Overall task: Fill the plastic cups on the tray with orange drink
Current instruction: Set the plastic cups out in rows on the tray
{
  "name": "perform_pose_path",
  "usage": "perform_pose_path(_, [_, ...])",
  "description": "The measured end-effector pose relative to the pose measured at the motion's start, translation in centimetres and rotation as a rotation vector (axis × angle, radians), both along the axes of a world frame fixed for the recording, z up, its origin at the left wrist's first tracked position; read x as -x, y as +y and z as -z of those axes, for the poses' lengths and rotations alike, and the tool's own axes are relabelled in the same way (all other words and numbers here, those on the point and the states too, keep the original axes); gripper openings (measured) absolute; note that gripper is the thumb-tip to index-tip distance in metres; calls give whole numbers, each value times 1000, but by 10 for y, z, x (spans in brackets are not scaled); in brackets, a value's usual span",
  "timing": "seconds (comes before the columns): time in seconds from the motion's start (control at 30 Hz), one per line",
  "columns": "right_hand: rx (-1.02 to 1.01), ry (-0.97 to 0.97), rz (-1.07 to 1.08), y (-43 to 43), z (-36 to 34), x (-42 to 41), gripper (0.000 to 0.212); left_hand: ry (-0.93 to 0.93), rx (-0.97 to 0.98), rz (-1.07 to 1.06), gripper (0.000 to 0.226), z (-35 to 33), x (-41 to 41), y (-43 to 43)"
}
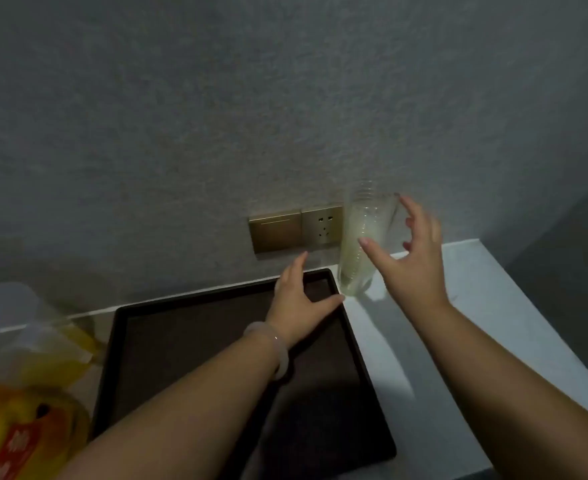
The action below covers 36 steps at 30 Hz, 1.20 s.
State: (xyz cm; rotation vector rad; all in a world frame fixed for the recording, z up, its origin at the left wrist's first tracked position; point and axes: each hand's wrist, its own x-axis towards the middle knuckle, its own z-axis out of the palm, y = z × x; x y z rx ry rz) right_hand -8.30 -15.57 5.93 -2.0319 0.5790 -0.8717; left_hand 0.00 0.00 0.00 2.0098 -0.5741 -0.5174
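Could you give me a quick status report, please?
Both hands open: right hand spread beside cup stack, left hand over tray corner. Stack stands on counter, beside tray. Nothing in the way.

Cup stack (361,244) right of tray (112,358)

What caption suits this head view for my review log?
Open right hand at the stacked clear cups beside the dark tray; left hand over its far corner.
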Motion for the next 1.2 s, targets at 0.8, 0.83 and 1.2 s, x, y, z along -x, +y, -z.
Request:
perform_pose_path(0.8, [69,-8,-17,10,-19,-32,57,-50,105,-74,54,6,-6,-65])
perform_pose_path(0.83, [71,-23,-20,12,-26,-31,58,-16,158,-66,58,-1,-3,-60])
perform_pose_path(1.2, [-417,-129,-253,73,-52,-16,46,-400,59,34,108,-40,-1,68])
